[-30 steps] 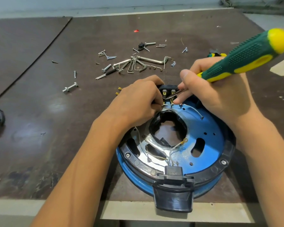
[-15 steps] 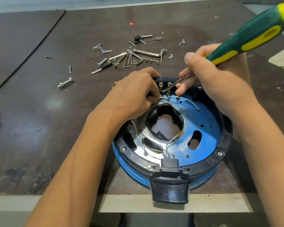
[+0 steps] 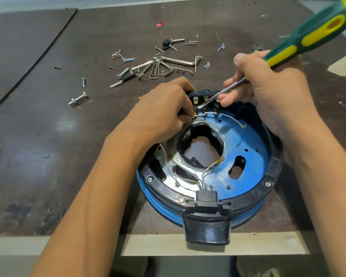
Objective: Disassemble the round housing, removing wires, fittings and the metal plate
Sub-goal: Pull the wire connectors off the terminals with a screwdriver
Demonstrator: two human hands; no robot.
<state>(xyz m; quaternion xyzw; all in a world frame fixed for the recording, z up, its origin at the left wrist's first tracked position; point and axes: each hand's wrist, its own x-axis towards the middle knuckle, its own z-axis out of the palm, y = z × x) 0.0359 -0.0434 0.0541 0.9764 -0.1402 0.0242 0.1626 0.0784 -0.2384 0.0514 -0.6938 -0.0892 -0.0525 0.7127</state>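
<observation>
Kept the right hand (image 3: 268, 96) clenched round the green-and-yellow screwdriver (image 3: 308, 37), tip nudged barely lower onto the left contact of the black terminal block (image 3: 202, 94). Pinched the white wire (image 3: 232, 118) just below that block with the left hand (image 3: 162, 114). Had not freed it yet, apparently. Left the round blue housing (image 3: 254, 152) lying flat, nearward of the block.

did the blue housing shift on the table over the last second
No. The round housing sits where it was: its black fitting overhangs the pale strip at the table's front edge just as before.
</observation>
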